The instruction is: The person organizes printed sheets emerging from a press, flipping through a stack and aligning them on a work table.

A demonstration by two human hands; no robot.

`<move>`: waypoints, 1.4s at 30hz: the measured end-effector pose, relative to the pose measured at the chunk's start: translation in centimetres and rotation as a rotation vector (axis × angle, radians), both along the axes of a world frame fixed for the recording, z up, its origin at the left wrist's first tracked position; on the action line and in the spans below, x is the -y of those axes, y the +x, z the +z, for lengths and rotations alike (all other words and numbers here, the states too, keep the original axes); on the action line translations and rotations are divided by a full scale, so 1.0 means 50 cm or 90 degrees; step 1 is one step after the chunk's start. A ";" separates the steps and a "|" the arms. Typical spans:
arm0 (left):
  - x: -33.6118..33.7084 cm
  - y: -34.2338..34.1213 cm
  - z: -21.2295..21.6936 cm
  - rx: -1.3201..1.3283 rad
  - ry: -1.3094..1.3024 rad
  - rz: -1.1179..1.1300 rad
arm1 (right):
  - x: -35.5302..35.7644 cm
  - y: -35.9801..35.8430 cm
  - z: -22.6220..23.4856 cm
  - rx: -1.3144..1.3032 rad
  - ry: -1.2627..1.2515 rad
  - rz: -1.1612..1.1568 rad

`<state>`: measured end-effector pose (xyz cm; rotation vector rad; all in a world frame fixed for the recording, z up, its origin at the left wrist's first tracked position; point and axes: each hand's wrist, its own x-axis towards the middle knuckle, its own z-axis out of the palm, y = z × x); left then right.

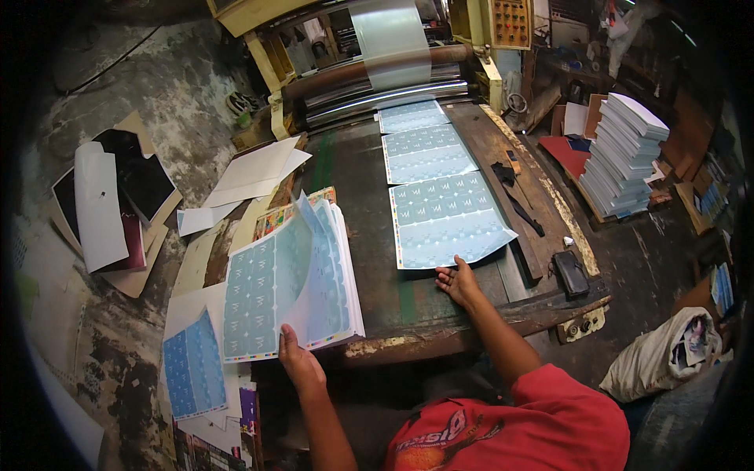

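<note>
Worn machine tbl; L hand pinching printed sheet on stack; R hand at front sheet edge, grip unclear.

A head-worn fisheye looks down and ahead across the table.

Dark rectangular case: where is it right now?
In the head view, the dark rectangular case lies on the right, at the machine table's near right corner, right of the right hand.

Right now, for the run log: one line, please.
left hand: at printed stack, lower edge | right hand: at nearest sheet, front edge | sheet row: before rollers
</note>
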<state>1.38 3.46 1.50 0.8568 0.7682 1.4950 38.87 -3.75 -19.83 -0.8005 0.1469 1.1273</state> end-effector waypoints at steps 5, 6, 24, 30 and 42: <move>0.076 -0.009 0.034 -0.655 0.354 -0.094 | 0.041 -0.124 0.202 0.053 -0.019 0.047; 0.088 -0.012 0.035 -0.651 0.387 -0.176 | 0.078 -0.151 0.262 0.099 0.066 0.159; 0.062 -0.025 -0.020 -0.954 0.522 -0.149 | 0.393 -0.340 0.119 0.054 -0.091 0.200; 0.071 0.006 -0.029 -0.850 0.375 -0.062 | 0.338 -0.271 0.099 0.009 -0.049 0.162; 0.086 0.017 -0.004 -0.965 0.291 -0.088 | 0.228 -0.179 0.078 0.074 0.067 0.095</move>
